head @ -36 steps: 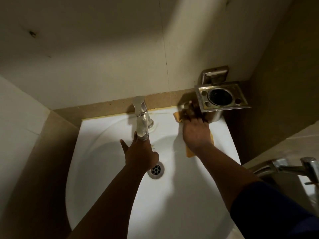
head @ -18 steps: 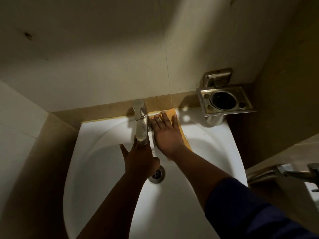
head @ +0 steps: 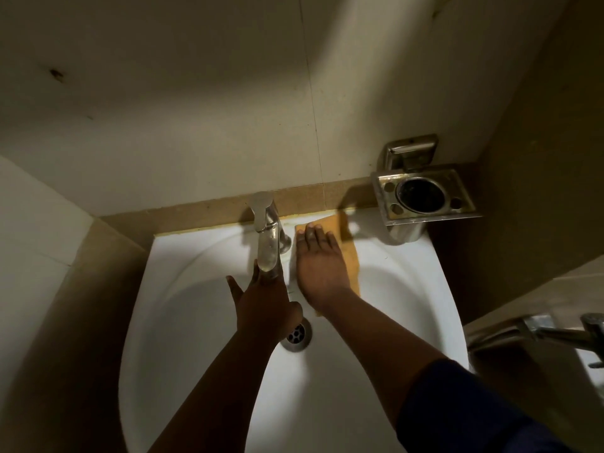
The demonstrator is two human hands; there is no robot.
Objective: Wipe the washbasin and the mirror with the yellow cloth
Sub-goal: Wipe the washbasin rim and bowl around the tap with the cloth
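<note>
The white washbasin [head: 183,308] fills the lower middle of the view. My right hand [head: 318,266] lies flat, palm down, on the yellow cloth [head: 349,253], pressing it onto the basin's back ledge just right of the metal tap [head: 268,237]. The cloth hangs down over the inner wall of the bowl. My left hand [head: 268,308] is under the tap's spout, fingers up against its tip, thumb spread out to the left. No mirror is in view.
A metal tumbler and toothbrush holder [head: 421,194] is fixed to the wall at the back right, above the basin's corner. The drain [head: 297,338] sits in the bowl's middle. Another metal tap [head: 555,331] juts in at the right edge. Tiled walls close in on three sides.
My right hand slid the yellow cloth leftward along the back ledge, from under the metal holder to beside the tap. My left hand stayed under the spout.
</note>
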